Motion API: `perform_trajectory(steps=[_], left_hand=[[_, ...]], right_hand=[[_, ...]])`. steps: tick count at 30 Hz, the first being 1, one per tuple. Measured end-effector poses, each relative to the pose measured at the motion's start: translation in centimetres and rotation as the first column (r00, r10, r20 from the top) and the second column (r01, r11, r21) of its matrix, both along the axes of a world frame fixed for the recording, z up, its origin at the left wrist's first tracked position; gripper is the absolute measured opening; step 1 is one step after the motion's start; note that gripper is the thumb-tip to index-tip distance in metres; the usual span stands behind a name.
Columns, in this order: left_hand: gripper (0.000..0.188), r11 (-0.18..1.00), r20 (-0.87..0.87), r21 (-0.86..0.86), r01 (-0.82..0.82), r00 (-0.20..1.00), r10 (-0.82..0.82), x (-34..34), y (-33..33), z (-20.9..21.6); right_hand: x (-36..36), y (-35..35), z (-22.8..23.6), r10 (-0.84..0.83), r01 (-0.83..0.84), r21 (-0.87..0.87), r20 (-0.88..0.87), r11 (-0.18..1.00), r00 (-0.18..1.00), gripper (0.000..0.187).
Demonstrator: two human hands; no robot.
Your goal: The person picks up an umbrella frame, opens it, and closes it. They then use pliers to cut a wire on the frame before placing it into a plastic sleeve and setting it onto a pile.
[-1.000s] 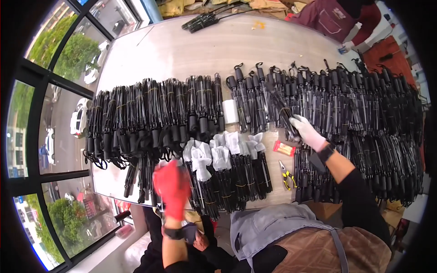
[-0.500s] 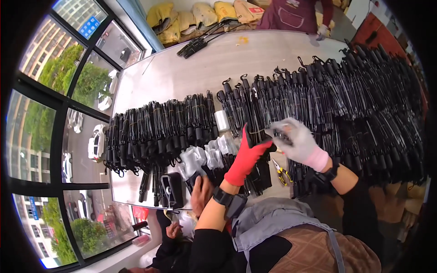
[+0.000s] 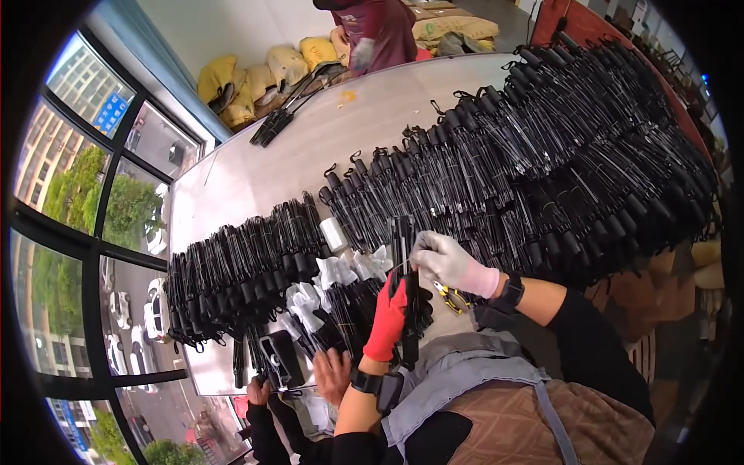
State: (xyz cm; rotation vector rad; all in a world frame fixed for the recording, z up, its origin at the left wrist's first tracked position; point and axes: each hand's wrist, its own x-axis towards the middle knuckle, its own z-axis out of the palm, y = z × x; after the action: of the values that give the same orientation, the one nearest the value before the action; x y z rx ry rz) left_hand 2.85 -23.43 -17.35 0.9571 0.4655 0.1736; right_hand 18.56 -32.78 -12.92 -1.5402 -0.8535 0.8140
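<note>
My left hand (image 3: 384,324), in a red glove with a dark palm, is closed round a bundle of folded black umbrella frames (image 3: 401,232) standing nearly upright before me. At the same bundle, my right hand (image 3: 457,265) in a pale grey glove with a pink cuff has its fingers pinched together. A thin light strand seems to run from those fingertips across the bundle; its ends are hidden. Just below my right hand lie pliers (image 3: 452,299) with yellow and black handles. Behind the bundle, long rows of black umbrella frames (image 3: 465,167) cover the table.
More frames (image 3: 240,263) lie to the left, near a white roll (image 3: 334,234) and plastic-wrapped bundles (image 3: 306,300). Beside a black case (image 3: 280,360) is a co-worker's bare hand (image 3: 332,376). Another person in a maroon apron (image 3: 384,35) stands across the pale table (image 3: 310,151).
My head view has shifted. The umbrella bundle now stands up in my left hand, and my right hand has come in against it. The far person's gloved hand has moved.
</note>
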Motion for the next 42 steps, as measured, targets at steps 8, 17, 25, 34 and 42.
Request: perform_trajectory(steps=[8,17,25,34,42], left_hand=[[0.036,0.934,-0.005,-0.337,0.114,0.992,-0.123,1.6,-1.4,1.2],[0.057,0.9,-0.078,0.421,0.115,0.993,-0.091,4.0,-3.1,0.0],[0.065,-0.083,-0.315,0.94,0.331,0.934,0.168,0.4,-2.3,-4.0],[0.03,0.961,-0.243,0.206,0.186,0.961,-0.134,-2.8,0.7,-1.9],[0.039,0.958,0.412,-0.284,-0.049,0.896,0.168,3.9,2.4,8.1]], right_hand=[[1.9,-3.1,-1.8,0.187,-0.191,-0.021,-0.113,0.981,0.976,0.016],[2.5,-6.6,-3.1,-0.076,0.038,-0.255,-0.14,0.966,0.987,0.029],[-0.4,-8.8,-1.6,-0.113,-0.201,-0.307,-0.761,0.93,0.639,0.021],[5.1,-11.0,-0.6,-0.076,0.232,0.042,-0.878,0.972,0.474,0.031],[-3.2,-6.1,1.0,0.211,-0.166,0.139,-0.785,0.976,0.582,0.041]])
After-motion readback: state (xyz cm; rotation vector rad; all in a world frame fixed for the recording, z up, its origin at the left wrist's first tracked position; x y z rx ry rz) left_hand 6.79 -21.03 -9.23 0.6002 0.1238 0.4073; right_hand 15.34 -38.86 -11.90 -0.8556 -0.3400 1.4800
